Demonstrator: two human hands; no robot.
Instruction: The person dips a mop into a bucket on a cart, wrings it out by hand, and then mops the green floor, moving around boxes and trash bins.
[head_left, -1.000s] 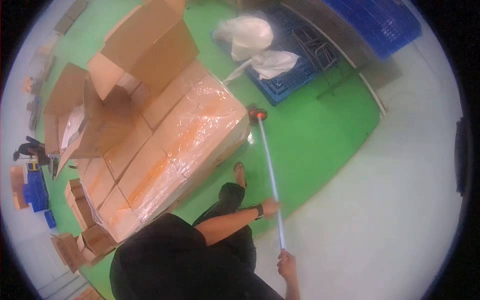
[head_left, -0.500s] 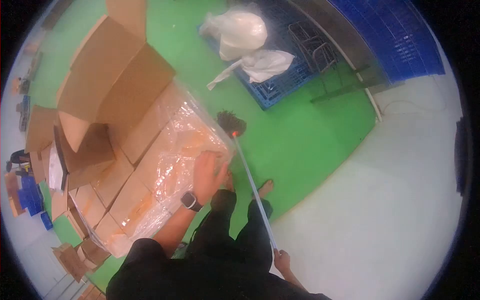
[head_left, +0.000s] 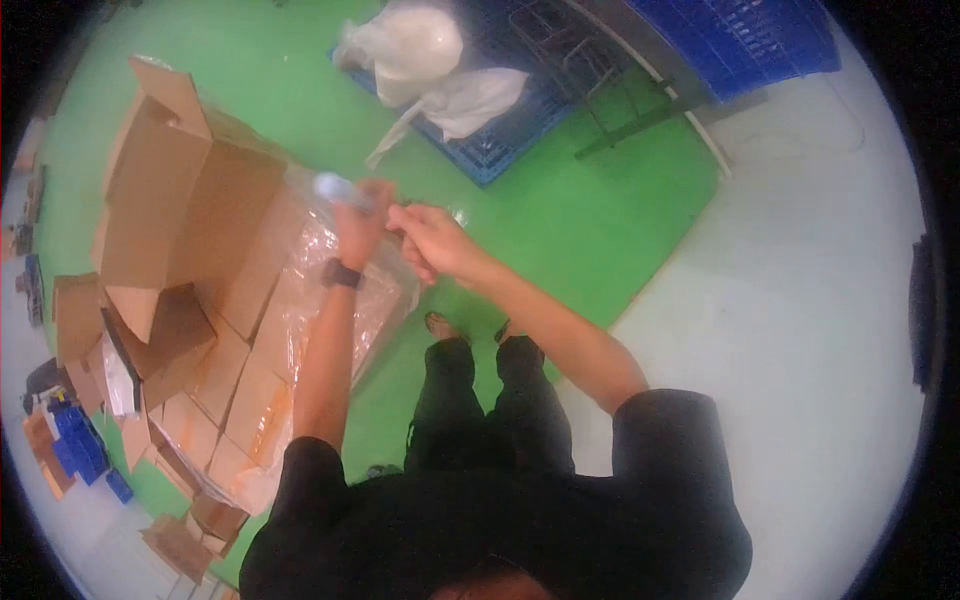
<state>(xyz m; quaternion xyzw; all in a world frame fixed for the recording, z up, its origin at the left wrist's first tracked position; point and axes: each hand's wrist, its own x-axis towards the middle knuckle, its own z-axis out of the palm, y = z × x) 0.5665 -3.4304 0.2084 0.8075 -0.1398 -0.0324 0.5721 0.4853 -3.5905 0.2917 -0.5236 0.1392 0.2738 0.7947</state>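
Now left hand [head_left: 362, 215] fisted round pole [head_left: 333, 186], tip jutting above; right hand [head_left: 428, 240] curled beside, grip unclear.

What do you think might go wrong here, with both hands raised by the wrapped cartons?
The left hand grips a blurred pale pole near its end; it may slip and drop towards the feet. The right hand hovers close beside it, so it could get knocked. The open carton atop the wrapped cartons might be bumped off.
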